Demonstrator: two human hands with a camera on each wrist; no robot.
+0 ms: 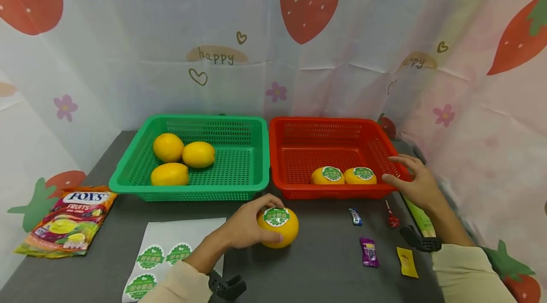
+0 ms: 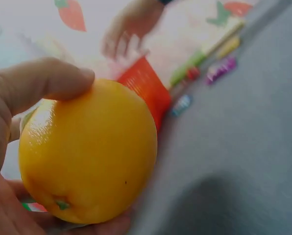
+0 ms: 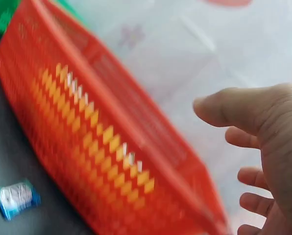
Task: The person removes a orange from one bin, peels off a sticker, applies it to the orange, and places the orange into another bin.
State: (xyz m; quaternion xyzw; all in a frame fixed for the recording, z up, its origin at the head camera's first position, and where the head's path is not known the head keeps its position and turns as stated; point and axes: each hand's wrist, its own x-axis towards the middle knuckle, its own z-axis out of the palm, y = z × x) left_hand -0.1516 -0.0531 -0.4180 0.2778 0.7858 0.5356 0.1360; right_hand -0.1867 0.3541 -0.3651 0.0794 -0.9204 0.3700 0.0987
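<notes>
Yellow lemon [image 1: 278, 228], round green sticker facing up, sits on the table just in front of the red basket [image 1: 337, 194].

Sticker sheet [image 1: 171, 255]: lower corner hidden behind left sleeve; red basket [image 3: 102, 147]: motion-blurred in right wrist view, edges cropped; candy wrappers [image 1: 369, 251]: print too small to read.
</notes>
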